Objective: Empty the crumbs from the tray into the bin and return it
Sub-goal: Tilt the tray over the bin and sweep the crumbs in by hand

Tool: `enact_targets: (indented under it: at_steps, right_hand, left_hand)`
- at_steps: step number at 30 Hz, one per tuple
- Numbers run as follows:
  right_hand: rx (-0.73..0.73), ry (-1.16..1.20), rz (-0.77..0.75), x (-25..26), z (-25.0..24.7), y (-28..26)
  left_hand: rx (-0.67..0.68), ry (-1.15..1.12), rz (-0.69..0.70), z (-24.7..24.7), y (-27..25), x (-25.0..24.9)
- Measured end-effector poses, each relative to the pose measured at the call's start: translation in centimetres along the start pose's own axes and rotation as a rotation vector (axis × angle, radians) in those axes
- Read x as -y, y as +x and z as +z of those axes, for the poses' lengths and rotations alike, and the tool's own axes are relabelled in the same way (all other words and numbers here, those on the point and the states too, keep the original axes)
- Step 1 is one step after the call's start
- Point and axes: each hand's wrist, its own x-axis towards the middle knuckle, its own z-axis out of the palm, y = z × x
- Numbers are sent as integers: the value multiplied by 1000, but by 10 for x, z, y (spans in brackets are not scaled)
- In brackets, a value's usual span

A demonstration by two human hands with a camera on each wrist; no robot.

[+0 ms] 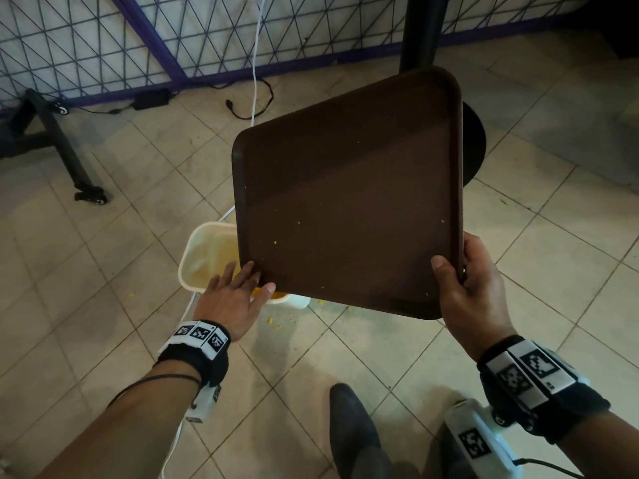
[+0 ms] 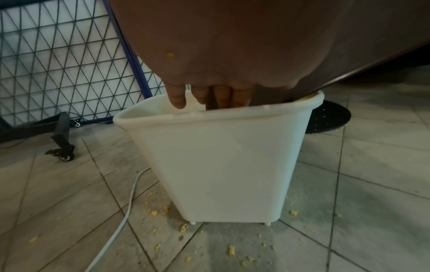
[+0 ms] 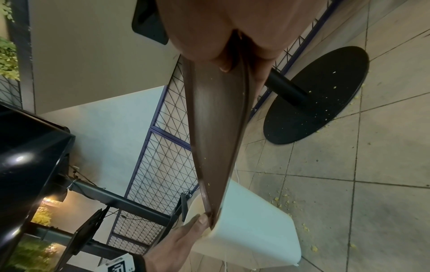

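A brown tray (image 1: 345, 202) is held tilted, its lower left corner dipping over the white bin (image 1: 197, 257) on the floor. My right hand (image 1: 473, 295) grips the tray's near right corner, thumb on top and fingers underneath. My left hand (image 1: 235, 292) lies with straight fingers on the tray's lower left corner, above the bin's opening. A few yellow crumbs (image 1: 275, 242) still cling to the tray. In the left wrist view the fingers (image 2: 178, 99) hang over the bin (image 2: 221, 165) rim beside the tray (image 2: 372, 36). The right wrist view shows the tray (image 3: 216, 128) edge-on, running down to the bin (image 3: 251, 230).
Yellow crumbs (image 2: 231, 250) are scattered on the tiled floor around the bin. A black table post (image 1: 422, 29) and its round base (image 3: 316, 95) stand just behind the tray. A wire fence (image 1: 86, 46), a white cable (image 1: 256, 63) and a wheeled stand (image 1: 90, 195) lie to the left.
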Motion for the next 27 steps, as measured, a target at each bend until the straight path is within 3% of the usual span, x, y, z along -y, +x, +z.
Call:
enact_targets:
  at_steps: [7, 11, 16, 22, 27]
  right_hand:
    - [11, 10, 1, -2, -1, 1]
    - [9, 13, -3, -3, -2, 1]
    - [-1, 11, -9, -3, -3, 1]
    - [9, 40, 16, -5, -3, 2]
    - [18, 78, 37, -13, -8, 7]
  left_hand:
    - [-76, -10, -52, -1, 0, 13]
    - [-30, 17, -1, 8, -1, 9]
    - [-26, -19, -93, 3, -4, 23]
    - [-68, -42, -52, 4, -2, 3]
    - [-28, -19, -121, 7, -2, 14]
